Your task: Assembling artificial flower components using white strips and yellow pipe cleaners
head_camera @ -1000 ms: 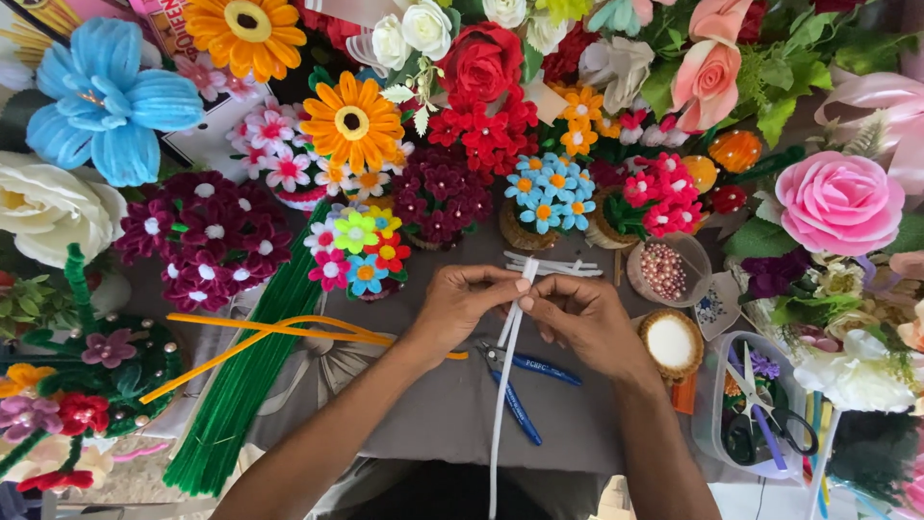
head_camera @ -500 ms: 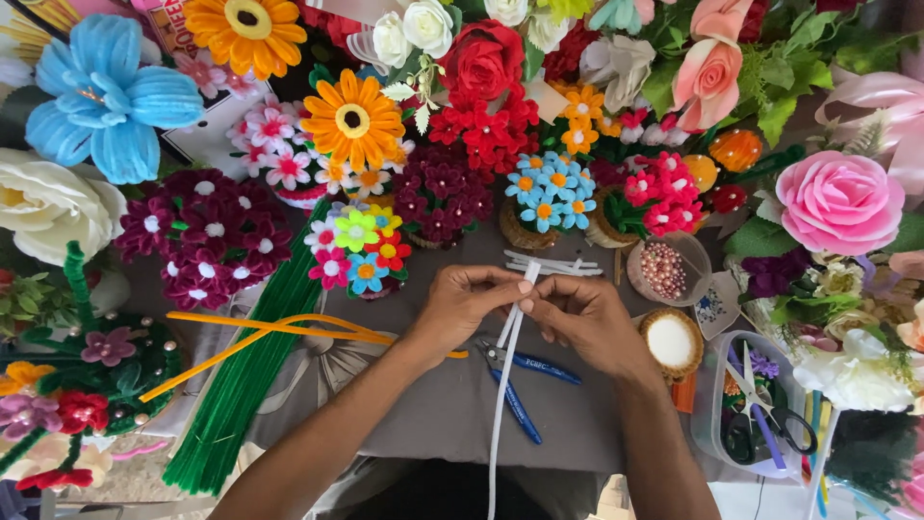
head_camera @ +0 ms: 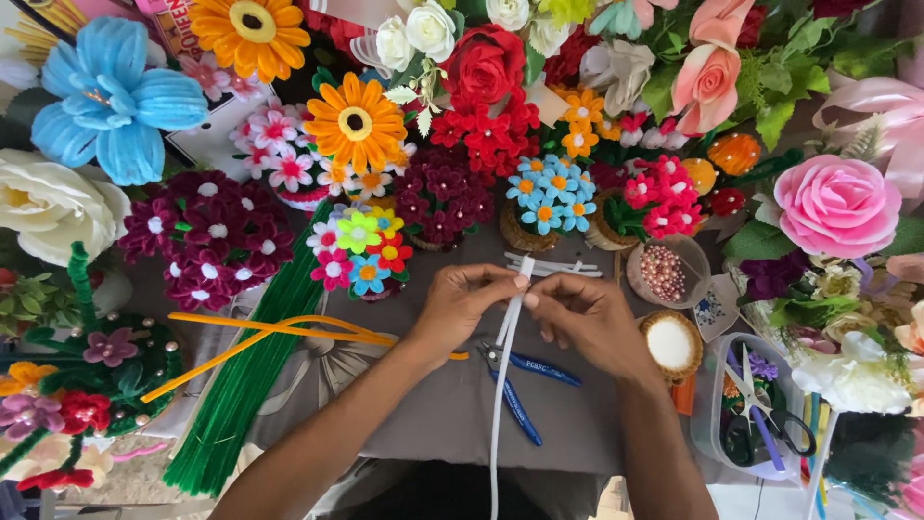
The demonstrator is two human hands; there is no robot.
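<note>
Both hands meet over a grey cloth (head_camera: 433,414) on the table. My left hand (head_camera: 460,306) and my right hand (head_camera: 587,318) pinch the top of a long white pipe cleaner (head_camera: 500,404) between thumbs and fingers. Its upper tip pokes up above the fingers and the rest hangs straight down toward me. Blue-handled pliers (head_camera: 520,380) lie on the cloth just below the hands. A few short white pipe cleaner pieces (head_camera: 553,267) rest just beyond the fingertips.
Handmade pipe cleaner flowers ring the work area: a blue flower (head_camera: 111,96), orange daisies (head_camera: 354,123), a red rose (head_camera: 481,63), a pink rose (head_camera: 835,204). A green pipe cleaner bundle (head_camera: 245,385) and orange ones (head_camera: 260,332) lie left. Bowls of beads (head_camera: 664,272), a white dish (head_camera: 671,344) and a tub with scissors (head_camera: 760,414) stand right.
</note>
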